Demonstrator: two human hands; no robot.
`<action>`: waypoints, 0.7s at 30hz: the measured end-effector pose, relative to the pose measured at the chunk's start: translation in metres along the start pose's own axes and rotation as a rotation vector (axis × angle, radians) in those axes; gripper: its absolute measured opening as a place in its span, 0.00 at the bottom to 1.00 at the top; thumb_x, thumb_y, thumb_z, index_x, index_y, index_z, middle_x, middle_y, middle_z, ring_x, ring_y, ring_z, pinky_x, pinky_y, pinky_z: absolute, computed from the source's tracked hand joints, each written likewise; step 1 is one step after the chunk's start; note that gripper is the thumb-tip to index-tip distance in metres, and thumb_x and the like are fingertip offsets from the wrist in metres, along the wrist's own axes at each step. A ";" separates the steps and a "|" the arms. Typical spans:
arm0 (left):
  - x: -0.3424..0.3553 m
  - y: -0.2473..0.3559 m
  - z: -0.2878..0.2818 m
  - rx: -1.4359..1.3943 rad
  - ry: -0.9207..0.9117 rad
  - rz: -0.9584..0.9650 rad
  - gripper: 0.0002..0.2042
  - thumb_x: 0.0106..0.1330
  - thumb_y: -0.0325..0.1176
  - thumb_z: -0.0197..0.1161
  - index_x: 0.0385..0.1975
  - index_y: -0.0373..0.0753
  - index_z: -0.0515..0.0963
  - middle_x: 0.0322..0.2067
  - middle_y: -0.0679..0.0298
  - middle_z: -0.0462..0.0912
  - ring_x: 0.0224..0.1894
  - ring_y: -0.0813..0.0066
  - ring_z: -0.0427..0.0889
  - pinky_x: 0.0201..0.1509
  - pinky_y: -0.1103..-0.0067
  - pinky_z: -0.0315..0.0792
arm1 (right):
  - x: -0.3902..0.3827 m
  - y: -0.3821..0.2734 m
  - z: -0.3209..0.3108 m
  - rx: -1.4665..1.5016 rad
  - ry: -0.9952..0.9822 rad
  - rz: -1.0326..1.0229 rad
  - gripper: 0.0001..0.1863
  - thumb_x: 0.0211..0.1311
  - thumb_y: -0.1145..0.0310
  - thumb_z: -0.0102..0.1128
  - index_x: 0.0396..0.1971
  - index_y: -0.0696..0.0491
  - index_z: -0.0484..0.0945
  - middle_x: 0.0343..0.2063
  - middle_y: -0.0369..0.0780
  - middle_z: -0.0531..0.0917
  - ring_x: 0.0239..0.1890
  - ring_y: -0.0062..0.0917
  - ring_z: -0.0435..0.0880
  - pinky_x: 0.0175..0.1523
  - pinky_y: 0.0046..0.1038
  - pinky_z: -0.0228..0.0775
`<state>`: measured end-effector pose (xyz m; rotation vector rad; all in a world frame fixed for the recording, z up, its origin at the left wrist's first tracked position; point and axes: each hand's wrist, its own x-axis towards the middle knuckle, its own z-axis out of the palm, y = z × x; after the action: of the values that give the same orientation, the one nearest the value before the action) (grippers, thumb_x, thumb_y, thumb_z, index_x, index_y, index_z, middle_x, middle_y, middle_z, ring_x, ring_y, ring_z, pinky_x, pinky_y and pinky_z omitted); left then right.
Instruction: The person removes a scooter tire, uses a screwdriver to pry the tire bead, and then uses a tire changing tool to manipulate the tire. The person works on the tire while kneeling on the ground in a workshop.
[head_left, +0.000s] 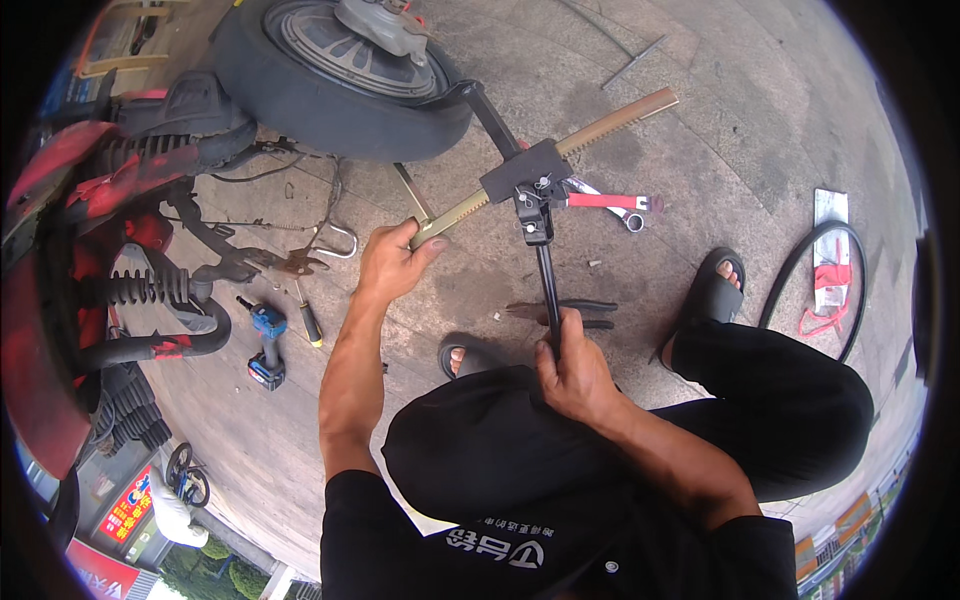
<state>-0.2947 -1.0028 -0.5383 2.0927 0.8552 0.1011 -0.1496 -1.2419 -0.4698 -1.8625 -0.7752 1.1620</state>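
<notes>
Left hand (398,262) grips one brassy toothed bar (617,121); right hand (580,375) clasps its single black lever (549,285); one wheel (340,125), far left.

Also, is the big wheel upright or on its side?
The wheel is on its side: its hub face points up toward the camera, with the tread facing sideways.

The left forearm (352,390) reaches forward, its hand (392,262) farther out than the other, with the fingers curled into a grip and the thumb stretched to the right. The right forearm (675,450) slants inward from a bent elbow, its hand (577,372) wrapped in a close fist. Both knees are bent, the feet set well apart.
</notes>
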 end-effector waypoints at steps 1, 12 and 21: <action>0.000 0.001 -0.001 -0.008 0.003 0.009 0.12 0.61 0.36 0.68 0.30 0.33 0.79 0.15 0.62 0.69 0.18 0.76 0.65 0.24 0.76 0.64 | -0.006 -0.003 -0.023 -0.108 -0.095 0.086 0.16 0.62 0.74 0.54 0.47 0.59 0.62 0.18 0.53 0.77 0.25 0.55 0.78 0.30 0.50 0.66; 0.002 0.002 -0.003 0.001 -0.002 0.030 0.12 0.61 0.37 0.68 0.29 0.33 0.78 0.14 0.62 0.67 0.18 0.76 0.65 0.23 0.76 0.63 | -0.002 0.010 0.032 0.097 0.036 0.005 0.19 0.62 0.74 0.55 0.49 0.59 0.59 0.19 0.54 0.76 0.24 0.55 0.77 0.29 0.49 0.67; -0.002 -0.003 -0.010 -0.002 -0.053 -0.019 0.12 0.61 0.38 0.69 0.31 0.34 0.79 0.15 0.61 0.70 0.18 0.73 0.67 0.24 0.75 0.64 | -0.018 -0.012 -0.087 -0.236 -0.197 -0.032 0.16 0.59 0.75 0.55 0.45 0.60 0.62 0.14 0.53 0.74 0.22 0.55 0.77 0.28 0.50 0.65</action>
<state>-0.3012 -0.9961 -0.5335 2.0758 0.8428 0.0364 -0.0778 -1.2773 -0.4283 -1.9353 -1.0893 1.2931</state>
